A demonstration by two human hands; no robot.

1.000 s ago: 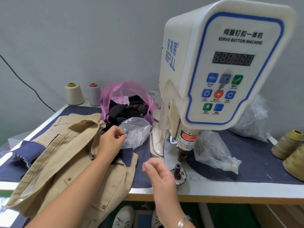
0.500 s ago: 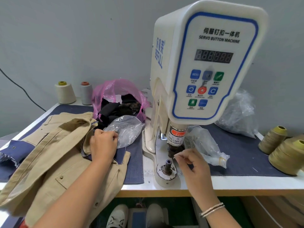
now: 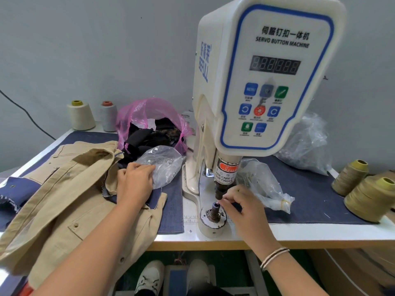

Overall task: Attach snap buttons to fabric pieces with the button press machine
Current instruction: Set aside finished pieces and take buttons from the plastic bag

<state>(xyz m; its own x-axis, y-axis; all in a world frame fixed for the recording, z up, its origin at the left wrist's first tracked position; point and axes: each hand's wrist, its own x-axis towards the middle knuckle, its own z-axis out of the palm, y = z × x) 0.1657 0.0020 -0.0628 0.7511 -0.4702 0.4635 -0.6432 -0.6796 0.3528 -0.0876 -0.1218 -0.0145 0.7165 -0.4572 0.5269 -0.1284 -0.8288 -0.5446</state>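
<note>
R hand [image 3: 239, 205] at the lower die [image 3: 214, 210] of the button press machine [image 3: 263, 82], near the desk's [image 3: 320, 235] front edge; fingertips pinched together right at the die top, I can't tell if a snap sits between them (too small). L hand [image 3: 134, 182] rests, fingers loosely curled, against the clear bag of snaps [image 3: 162, 163], mid-desk, wrist over the tan jacket [image 3: 64, 189], which hangs off the front-left corner. Pink bag [image 3: 149, 116] w/ dark scraps behind, toward the back edge. Thread cones [image 3: 361, 189] at the right edge.
</note>
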